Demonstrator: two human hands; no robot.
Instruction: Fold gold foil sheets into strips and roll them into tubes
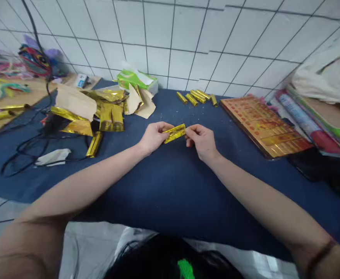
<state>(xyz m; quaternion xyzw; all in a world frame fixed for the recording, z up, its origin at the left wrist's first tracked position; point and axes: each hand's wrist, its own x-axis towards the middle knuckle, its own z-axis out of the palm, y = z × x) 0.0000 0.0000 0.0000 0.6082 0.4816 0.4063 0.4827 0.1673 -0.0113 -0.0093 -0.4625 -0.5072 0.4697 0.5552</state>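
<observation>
Over the counter (170, 190), between left hand (152, 139) and right hand (204, 144): gold foil strip (175, 134), long axis roughly left-right, right end angled slightly far. Gripped at left end by left fingers. Right fingers at right end; can't tell if pinching or just touching.

dark-blue surface (170, 190) | gold rolls (191, 99) | gold-patterned board (263, 126) | foil scraps (112, 116) | black cable (79, 159) | tissue pack (135, 79)

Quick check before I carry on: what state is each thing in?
Gold foil piece: creased lengthwise
Left hand: closed on the foil piece
Right hand: fingertips at its end, grip unclear
Small gold rolls: rolled up, lying down
Tissue pack: open, tissue showing
Black cables: loosely looped
White scrap: crumpled
</observation>
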